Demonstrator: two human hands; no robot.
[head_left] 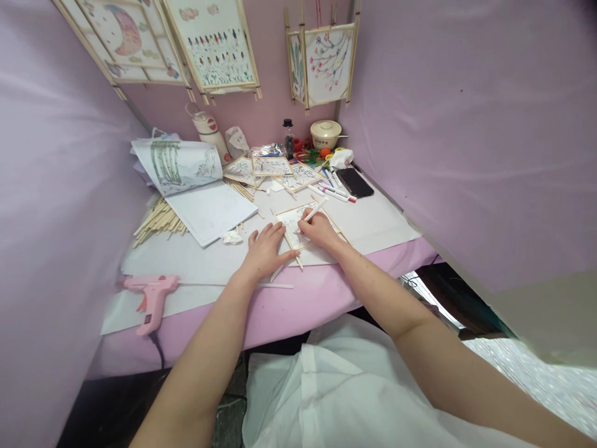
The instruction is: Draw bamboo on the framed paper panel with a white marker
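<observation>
A small paper panel (291, 218) edged with thin bamboo sticks lies flat near the table's front edge, with dark line drawing on it. My right hand (319, 229) is closed around a white marker pen (317, 209), its tip down at the panel. The hand covers part of the drawing. Spread flat, my left hand (267, 250) rests at the panel's left side, fingertips and thumb by the stick frame. Behind the panel lie several more framed drawings (272, 166).
A pink glue gun (153, 297) lies front left. Bamboo sticks (161, 221) and a paper pad (209, 208) sit left. Markers (336, 194), a black phone (355, 182), a lidded bowl (325, 134) and a white bottle (211, 132) stand or lie behind. A paper lantern (329, 65) hangs above.
</observation>
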